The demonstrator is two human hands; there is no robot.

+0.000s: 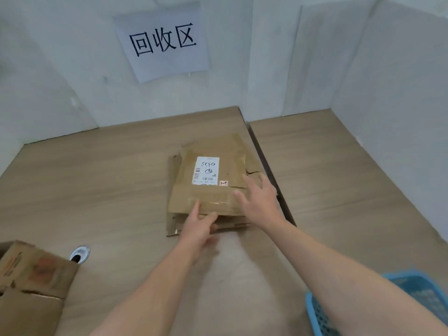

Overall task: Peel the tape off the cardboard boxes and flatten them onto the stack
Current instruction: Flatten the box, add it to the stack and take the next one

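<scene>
Stack: flattened boxes (213, 190) lay on the desk (109, 178), right edge beside the seam (266, 166).
Left grip (197, 226): fingers straight, my index pressing the near edge.
Right grip (260, 202): spread open over the right edge, holding nothing.
Room: open desk leftward; basket (339, 309) near-right.

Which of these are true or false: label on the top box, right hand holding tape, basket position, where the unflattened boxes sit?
1. The top flattened box carries a white label. True.
2. The right hand grips a tape roll. False: it is open over the cardboard, holding nothing.
3. A blue basket sits at lower right. True.
4. The unflattened boxes sit at upper right. False: they sit at lower left.
</scene>
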